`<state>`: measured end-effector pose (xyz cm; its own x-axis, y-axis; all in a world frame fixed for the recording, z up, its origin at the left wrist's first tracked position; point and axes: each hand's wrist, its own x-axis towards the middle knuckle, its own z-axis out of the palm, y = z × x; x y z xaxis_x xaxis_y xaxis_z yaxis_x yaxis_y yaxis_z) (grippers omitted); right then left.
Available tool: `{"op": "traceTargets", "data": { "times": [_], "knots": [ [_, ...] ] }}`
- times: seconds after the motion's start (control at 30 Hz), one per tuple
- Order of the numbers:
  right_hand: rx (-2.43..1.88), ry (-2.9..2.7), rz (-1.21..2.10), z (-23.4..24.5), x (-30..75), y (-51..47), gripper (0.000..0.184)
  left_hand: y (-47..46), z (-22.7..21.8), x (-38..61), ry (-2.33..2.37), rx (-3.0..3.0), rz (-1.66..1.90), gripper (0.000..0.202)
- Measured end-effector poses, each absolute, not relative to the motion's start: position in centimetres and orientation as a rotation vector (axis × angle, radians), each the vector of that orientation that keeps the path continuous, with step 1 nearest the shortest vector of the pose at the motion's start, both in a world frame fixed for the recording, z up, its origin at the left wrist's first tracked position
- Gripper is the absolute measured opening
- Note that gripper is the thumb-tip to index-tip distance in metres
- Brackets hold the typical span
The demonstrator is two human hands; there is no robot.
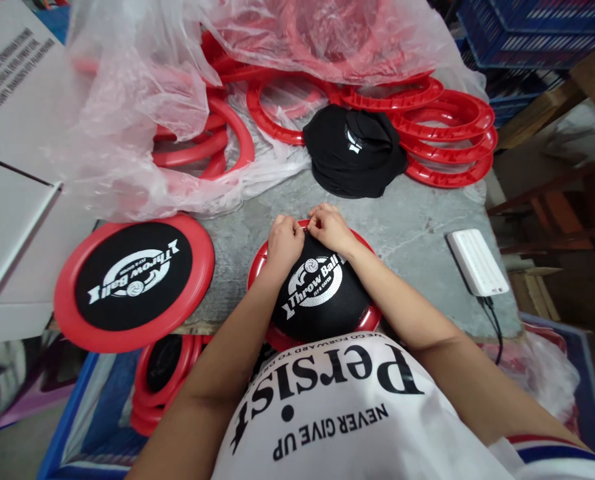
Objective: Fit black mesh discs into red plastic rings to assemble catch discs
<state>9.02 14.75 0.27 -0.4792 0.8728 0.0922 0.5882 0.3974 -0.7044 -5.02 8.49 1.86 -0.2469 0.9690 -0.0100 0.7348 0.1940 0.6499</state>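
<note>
Black cloth (pixel 322 315) within glossy red ring (pixel 371 320); left hand (pixel 285 239), right hand (pixel 330 229) pinching its edge.

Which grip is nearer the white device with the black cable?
Right. The right grip is at the far edge of the red-and-black disc, left of the white device; the left grip is at that edge too, farther left.

A glossy red ring (pixel 369 321) lies at the worktop's (pixel 417 233) near edge, about midway between its left and right edges. Black cloth (pixel 320 283) spans the ring's middle, printed in white with "Throw Ball" and a ball emblem, the lettering slanting up toward the worktop's far right corner. Red rim shows around the cloth; its nearest part is partly hidden.
</note>
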Motion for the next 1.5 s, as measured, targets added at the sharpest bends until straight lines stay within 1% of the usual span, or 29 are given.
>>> {"op": "traceTargets", "data": {
  "times": [0.13,0.2,0.27,0.37,0.5,0.6,0.73,0.8,0.93,1.1,1.23,1.37,1.43,1.5],
  "knots": [
    [-1.234,-2.133,0.873,-0.2,9.3,15.0,0.011,8.2,2.2,-5.9,1.932,1.569,0.824,0.014],
    [-1.209,-2.095,0.896,-0.5,9.6,15.2,0.02,7.8,2.5,-6.7,1.922,1.548,0.906,0.019],
    [-1.171,-2.096,0.904,-0.6,9.7,15.2,0.025,7.1,2.9,-7.3,1.99,1.575,0.931,0.025],
    [-1.148,-2.115,0.893,-0.7,9.9,15.2,0.021,5.5,3.6,-7.7,2.129,1.726,0.768,0.027],
    [-1.139,-2.129,0.888,-0.6,9.8,15.1,0.019,3.1,4.1,-6.8,2.227,1.917,0.501,0.014],
    [-1.143,-2.132,0.889,-0.6,9.8,15.1,0.018,2.2,4.0,-5.9,2.245,1.987,0.402,0.015],
    [-1.146,-2.135,0.881,-0.5,9.8,15.0,0.016,2.3,2.9,-5.6,2.209,2.018,0.413,0.016],
    [-1.142,-2.143,0.876,-0.4,9.8,14.9,0.016,2.4,2.5,-5.8,2.216,2.001,0.436,0.012],
    [-1.152,-2.138,0.856,-0.3,9.8,14.7,0.014,2.3,2.8,-6.0,2.208,2.016,0.512,0.009],
    [-1.296,-2.093,0.799,-0.5,10.2,14.4,0.01,3.2,3.2,-6.2,2.199,1.98,0.436,0.013],
    [-1.458,-1.919,0.785,-0.9,11.1,14.0,0.012,5.2,2.8,-6.5,2.108,1.932,0.461,0.009],
    [-1.592,-1.773,0.857,-0.9,12.2,12.9,0.012,6.4,2.9,-6.7,1.981,1.94,0.49,0.008],
    [-1.647,-1.78,0.896,-0.5,12.7,12.3,0.013,6.7,3.2,-6.6,1.926,1.909,0.517,0.011],
    [-1.672,-1.808,0.899,-0.1,13.1,11.8,0.014,6.8,3.6,-6.4,1.891,1.854,0.548,0.019]
  ]
}}
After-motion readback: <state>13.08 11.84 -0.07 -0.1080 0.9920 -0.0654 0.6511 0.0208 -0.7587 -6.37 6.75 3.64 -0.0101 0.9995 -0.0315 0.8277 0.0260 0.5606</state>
